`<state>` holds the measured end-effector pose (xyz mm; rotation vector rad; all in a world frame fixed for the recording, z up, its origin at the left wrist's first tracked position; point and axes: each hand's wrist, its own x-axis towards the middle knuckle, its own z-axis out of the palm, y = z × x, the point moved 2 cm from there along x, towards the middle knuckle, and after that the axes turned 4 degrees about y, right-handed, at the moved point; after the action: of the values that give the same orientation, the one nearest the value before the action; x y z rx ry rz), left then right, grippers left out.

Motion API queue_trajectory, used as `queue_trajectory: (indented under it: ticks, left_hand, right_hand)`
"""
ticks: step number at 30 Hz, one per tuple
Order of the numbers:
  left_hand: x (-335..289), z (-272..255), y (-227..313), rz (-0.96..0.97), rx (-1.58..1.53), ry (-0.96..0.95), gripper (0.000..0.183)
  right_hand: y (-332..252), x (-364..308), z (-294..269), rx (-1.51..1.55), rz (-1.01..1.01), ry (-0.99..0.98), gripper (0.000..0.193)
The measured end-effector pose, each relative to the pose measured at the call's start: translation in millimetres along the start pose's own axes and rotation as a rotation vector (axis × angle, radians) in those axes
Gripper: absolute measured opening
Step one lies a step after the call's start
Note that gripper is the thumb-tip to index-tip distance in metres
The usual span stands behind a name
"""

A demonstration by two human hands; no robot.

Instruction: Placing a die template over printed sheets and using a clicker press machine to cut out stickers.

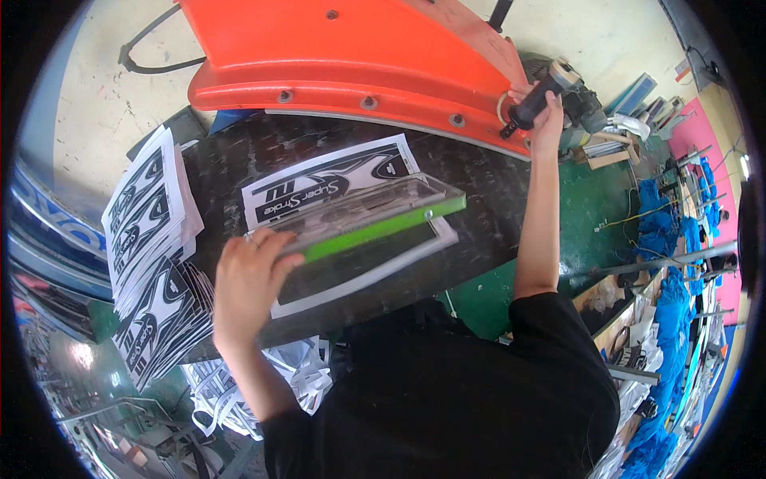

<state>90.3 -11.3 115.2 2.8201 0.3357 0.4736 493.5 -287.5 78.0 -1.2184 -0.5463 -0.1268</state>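
Observation:
My left hand (254, 267) grips the near left end of a flat, clear-topped cutting die (375, 219) with a bright green side. The die is tilted over a printed black-and-white sheet (327, 180) and hides part of it. From under its near side shows a white paper border (367, 278) on the dark board (487, 188). Stretched far out to the right, my right hand (545, 112) is wrapped round the black handle (536, 97) at the end of the orange press arm (343, 68).
A fanned stack of printed sheets (148, 207) stands at the board's left edge, with more cut printed pieces (167, 319) in front. White paper scraps (271, 375) pile up below the board. Blue cloths (674, 335) hang along a rack at right.

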Motion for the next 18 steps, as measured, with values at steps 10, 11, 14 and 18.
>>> queue_trajectory:
  ticks: [10,11,14,18]
  left_hand:
    - [62,-7,-54,-0.230,-0.076,0.014,0.034]
    - [72,-6,-47,-0.239,-0.085,-0.020,0.033]
    - [82,5,-55,-0.083,-0.132,0.041,0.033]
    - [76,8,-66,-0.092,-0.174,0.062,0.033]
  right_hand:
    - [-14,-150,100,-0.354,-0.009,-0.144,0.068]
    - [-10,-162,100,-0.241,0.149,-0.177,0.071]
    - [5,-199,106,-0.200,0.284,-0.247,0.076]
    - [-7,-221,132,0.021,0.280,-0.300,0.077]
